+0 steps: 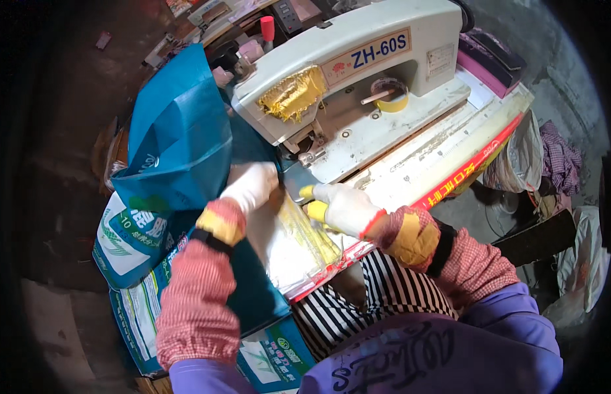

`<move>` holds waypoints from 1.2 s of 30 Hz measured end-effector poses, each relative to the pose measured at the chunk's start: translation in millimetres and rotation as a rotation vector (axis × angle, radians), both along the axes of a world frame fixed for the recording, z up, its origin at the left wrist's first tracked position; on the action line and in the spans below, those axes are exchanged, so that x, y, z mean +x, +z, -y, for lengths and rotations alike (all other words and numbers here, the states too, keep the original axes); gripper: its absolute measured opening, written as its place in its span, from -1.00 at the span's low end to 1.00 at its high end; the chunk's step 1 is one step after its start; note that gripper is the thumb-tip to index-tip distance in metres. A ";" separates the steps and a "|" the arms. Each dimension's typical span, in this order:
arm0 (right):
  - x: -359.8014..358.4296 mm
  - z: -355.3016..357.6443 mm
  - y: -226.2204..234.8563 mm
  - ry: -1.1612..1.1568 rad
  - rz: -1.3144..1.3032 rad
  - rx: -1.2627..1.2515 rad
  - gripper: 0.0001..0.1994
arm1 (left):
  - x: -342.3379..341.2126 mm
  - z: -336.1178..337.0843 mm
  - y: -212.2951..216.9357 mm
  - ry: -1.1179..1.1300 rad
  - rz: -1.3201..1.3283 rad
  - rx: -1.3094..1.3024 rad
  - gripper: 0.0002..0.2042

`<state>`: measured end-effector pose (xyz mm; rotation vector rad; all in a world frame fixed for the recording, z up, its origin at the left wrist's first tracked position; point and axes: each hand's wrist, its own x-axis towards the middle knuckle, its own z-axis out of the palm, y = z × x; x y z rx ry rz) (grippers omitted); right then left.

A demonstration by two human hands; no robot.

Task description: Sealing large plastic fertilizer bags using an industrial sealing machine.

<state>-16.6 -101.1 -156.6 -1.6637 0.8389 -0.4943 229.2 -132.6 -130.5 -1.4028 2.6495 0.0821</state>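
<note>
My left hand (252, 187), in a white glove, is closed and slightly blurred, right beside the large blue woven sack (171, 131). What its fingers hold is hidden. My right hand (345, 209), in a white glove with yellow fingertips, is curled in front of the sewing machine's needle area; anything between its fingers cannot be made out. Below and between my hands lies a pile of thin white and yellow sheets (292, 243) on the table edge. A pale industrial sewing machine (292, 59) stands just beyond, with a frayed yellow cloth (294, 93) on its head.
A yellow tape roll (392, 104) with a white stick sits on the machine bed. Printed blue-green and white sacks (131, 240) are heaped at my left. A purple box (486, 65) stands at the far right, beside plastic bags (519, 161) and a checked cloth (560, 157).
</note>
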 end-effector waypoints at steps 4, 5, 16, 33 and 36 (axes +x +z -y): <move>17.6 -4.4 -4.7 0.146 -0.049 -0.987 -0.28 | -30.2 -118.1 76.9 0.042 -0.083 0.181 -0.97; 27.9 -5.9 -7.3 0.094 -0.062 -1.094 -0.40 | -39.8 -143.5 102.9 0.093 -0.058 0.312 -0.96; 77.5 -70.5 73.8 0.243 0.154 -1.255 -0.93 | -24.0 -267.3 249.2 0.091 0.053 -1.294 -0.51; -37.3 -35.5 120.2 -0.372 0.871 -0.374 -0.64 | 136.5 -283.0 242.9 0.881 -0.958 -1.051 -0.65; -39.3 -16.7 109.1 -0.550 0.653 -0.388 -0.72 | 125.2 -328.2 253.0 0.542 0.193 -1.432 -0.65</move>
